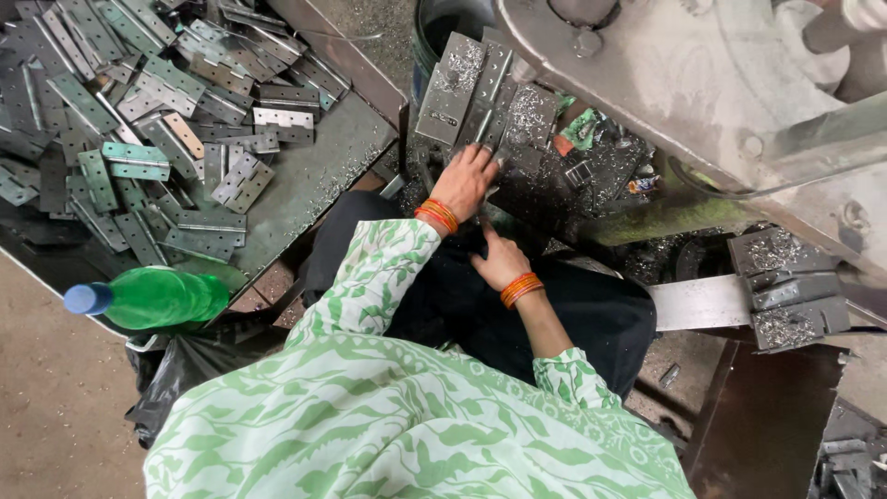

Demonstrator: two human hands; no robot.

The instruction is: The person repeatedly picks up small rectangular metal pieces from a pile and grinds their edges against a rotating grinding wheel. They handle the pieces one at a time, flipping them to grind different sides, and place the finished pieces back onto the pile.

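**Steel hinges stacked at the machine, more heaped on the tray**

Steel hinge plates point(480, 102), dusted with bright metal shavings, stand leaning in a stack at twelve o'clock from the person's lap, against the base of a grey machine point(702, 83). The left hand point(467, 180) lies on the lower edge of that stack, fingers spread and partly open; whether it pinches a plate I cannot tell. The right hand point(501, 261) rests just below, at five o'clock from the left, fingers curled toward the dark lap; what it has hold of, if anything, is hidden.

Judging from the sharp swarf, a plate is best taken by its flat faces, one at a time, so the leaning stack does not slide.

At ten o'clock a shallow metal tray point(323, 176) holds a loose heap of hinges point(139, 111), some greenish, some bare grey. A green plastic bottle point(152, 298) with a blue cap lies on its near rim. A dark bucket point(434, 28) sits behind the stack, its contents unseen.
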